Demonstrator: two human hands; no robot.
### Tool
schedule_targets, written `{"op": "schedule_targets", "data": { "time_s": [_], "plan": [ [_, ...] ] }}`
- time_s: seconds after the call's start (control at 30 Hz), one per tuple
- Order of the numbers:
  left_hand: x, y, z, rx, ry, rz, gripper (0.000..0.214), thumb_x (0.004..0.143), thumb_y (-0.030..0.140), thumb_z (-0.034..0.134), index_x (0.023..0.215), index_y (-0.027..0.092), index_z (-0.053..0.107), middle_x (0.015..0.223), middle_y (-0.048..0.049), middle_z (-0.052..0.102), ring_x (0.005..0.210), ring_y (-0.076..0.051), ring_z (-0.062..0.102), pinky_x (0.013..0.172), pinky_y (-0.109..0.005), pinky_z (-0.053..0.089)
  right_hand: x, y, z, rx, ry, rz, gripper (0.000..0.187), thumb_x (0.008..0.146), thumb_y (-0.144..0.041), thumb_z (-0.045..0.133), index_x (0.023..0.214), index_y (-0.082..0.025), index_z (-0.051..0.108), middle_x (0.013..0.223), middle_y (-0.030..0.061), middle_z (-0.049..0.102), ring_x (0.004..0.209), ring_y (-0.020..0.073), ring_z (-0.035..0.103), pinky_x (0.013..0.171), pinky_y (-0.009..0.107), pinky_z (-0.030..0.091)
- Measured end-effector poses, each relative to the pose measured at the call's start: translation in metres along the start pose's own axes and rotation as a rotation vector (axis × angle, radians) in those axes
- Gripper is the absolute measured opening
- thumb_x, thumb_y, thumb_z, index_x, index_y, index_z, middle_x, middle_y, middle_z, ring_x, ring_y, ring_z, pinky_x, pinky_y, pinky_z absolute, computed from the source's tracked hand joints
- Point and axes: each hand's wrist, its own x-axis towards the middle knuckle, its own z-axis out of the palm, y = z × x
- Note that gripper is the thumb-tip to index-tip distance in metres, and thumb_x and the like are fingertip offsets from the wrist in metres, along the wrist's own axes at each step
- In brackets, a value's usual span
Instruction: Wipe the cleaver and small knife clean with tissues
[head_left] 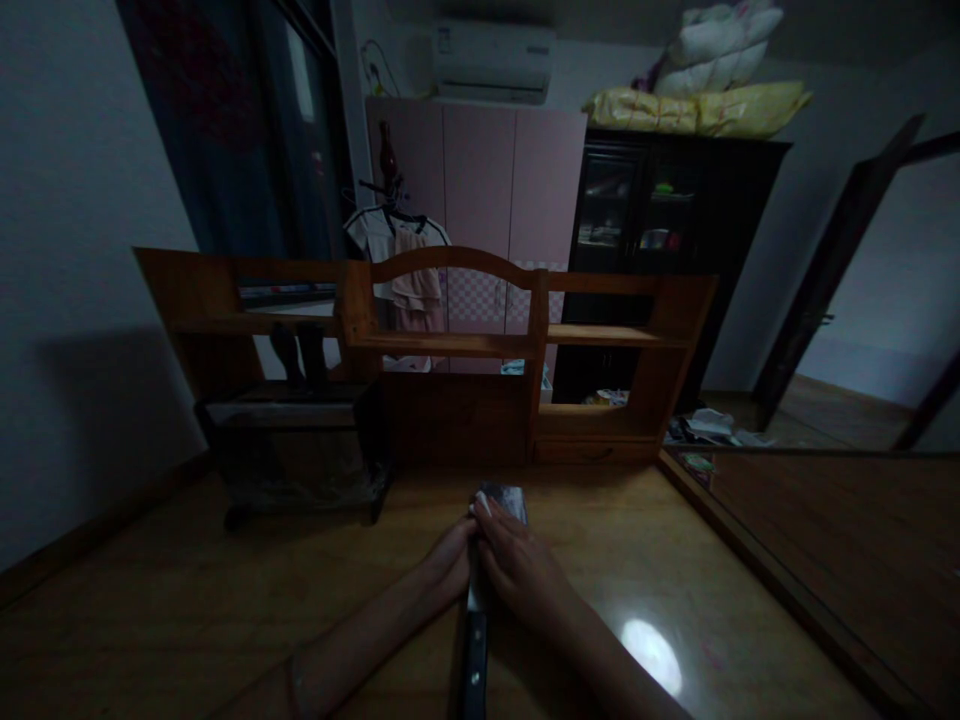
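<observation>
Pressing a white wipe (pixel 482 501) to the knife (pixel 475 645) beneath, right hand (pixel 521 560) holds; left hand (pixel 450 558) curls alongside, grip unclear — apparently wiping; next move needs edge clearance.

Head view | black-handled knife (pixel 475 645) over wooden table (pixel 615 550) | left hand (pixel 450 558) at its side | right hand (pixel 525 562) across blade (pixel 473 588)

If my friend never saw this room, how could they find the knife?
Start at the big wooden shelf unit, then look down at the tabletop in front. The left hand and right hand meet there, and the knife pokes out between them toward the picture's bottom. Unlike the bulky dark box to the left, it's slim, with shiny spots on its black handle.
</observation>
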Motion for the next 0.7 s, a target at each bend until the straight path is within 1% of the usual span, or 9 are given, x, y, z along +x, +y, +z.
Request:
{"op": "schedule_targets", "data": {
  "time_s": [0.1, 0.17, 0.27, 0.4, 0.47, 0.53, 0.6, 0.7],
  "plan": [
    [-0.005, 0.005, 0.004, 0.022, 0.02, -0.03, 0.02, 0.083, 0.022, 0.054, 0.093, 0.009, 0.066, 0.084, -0.0112, 0.072, 0.086, -0.023, 0.069, 0.085, -0.031, 0.05, -0.001, 0.001, 0.001, 0.009, -0.04, 0.045, 0.058, 0.096, -0.025, 0.042, 0.151, -0.02, 0.025, 0.152, 0.0096, 0.038, 0.141, 0.0203, 0.034, 0.115, 0.04, 0.032],
    [-0.008, 0.008, 0.008, 0.011, -0.004, -0.03, 0.024, 0.084, 0.023, 0.053, 0.098, 0.008, 0.066, 0.088, -0.0118, 0.073, 0.09, -0.024, 0.069, 0.087, -0.032, 0.049, -0.001, 0.002, 0.002, -0.01, -0.064, 0.074, 0.057, 0.097, -0.029, 0.041, 0.151, -0.019, 0.026, 0.151, 0.0101, 0.039, 0.14, 0.0218, 0.035, 0.115, 0.041, 0.033],
    [-0.01, 0.011, 0.012, -0.034, -0.041, 0.003, 0.026, 0.087, 0.025, 0.05, 0.102, 0.01, 0.065, 0.091, -0.0109, 0.073, 0.092, -0.023, 0.069, 0.09, -0.032, 0.047, -0.001, 0.005, 0.002, -0.063, -0.079, 0.111, 0.054, 0.098, -0.034, 0.04, 0.15, -0.019, 0.031, 0.151, 0.0107, 0.04, 0.138, 0.0247, 0.038, 0.114, 0.044, 0.033],
    [-0.011, 0.012, 0.016, -0.062, -0.065, 0.038, 0.026, 0.09, 0.027, 0.048, 0.102, 0.012, 0.064, 0.088, -0.0086, 0.073, 0.084, -0.021, 0.069, 0.089, -0.033, 0.047, -0.001, 0.013, 0.002, -0.151, -0.021, 0.239, 0.051, 0.099, -0.038, 0.036, 0.143, -0.014, 0.043, 0.144, 0.0159, 0.047, 0.135, 0.0294, 0.042, 0.111, 0.049, 0.035],
    [-0.013, 0.012, 0.018, -0.067, -0.078, 0.038, 0.026, 0.091, 0.028, 0.048, 0.103, 0.012, 0.064, 0.088, -0.0084, 0.073, 0.083, -0.02, 0.069, 0.089, -0.032, 0.047, -0.001, 0.016, 0.0, -0.181, 0.007, 0.28, 0.05, 0.099, -0.037, 0.035, 0.141, -0.011, 0.046, 0.14, 0.0189, 0.051, 0.133, 0.0311, 0.045, 0.11, 0.051, 0.036],
    [-0.014, 0.012, 0.019, -0.065, -0.09, 0.038, 0.026, 0.09, 0.028, 0.049, 0.104, 0.012, 0.064, 0.09, -0.0085, 0.073, 0.085, -0.02, 0.069, 0.09, -0.032, 0.046, 0.0, 0.015, -0.003, -0.165, 0.029, 0.267, 0.049, 0.1, -0.036, 0.035, 0.141, -0.011, 0.046, 0.14, 0.0185, 0.051, 0.133, 0.0299, 0.045, 0.111, 0.05, 0.035],
    [-0.014, 0.012, 0.019, -0.062, -0.092, 0.04, 0.025, 0.09, 0.028, 0.05, 0.101, 0.012, 0.065, 0.089, -0.0085, 0.073, 0.084, -0.02, 0.068, 0.089, -0.031, 0.046, 0.0, 0.01, -0.008, -0.083, 0.017, 0.189, 0.048, 0.1, -0.033, 0.034, 0.144, -0.015, 0.042, 0.144, 0.0139, 0.047, 0.136, 0.0254, 0.041, 0.113, 0.046, 0.033],
    [-0.013, 0.011, 0.015, -0.063, -0.025, 0.006, 0.028, 0.09, 0.033, 0.05, 0.084, 0.011, 0.066, 0.074, -0.0074, 0.071, 0.071, -0.019, 0.067, 0.081, -0.03, 0.049, 0.0, -0.003, -0.012, 0.106, -0.071, 0.047, 0.047, 0.101, -0.03, 0.032, 0.148, -0.023, 0.034, 0.15, 0.006, 0.04, 0.139, 0.017, 0.036, 0.115, 0.037, 0.032]
  ]
}}
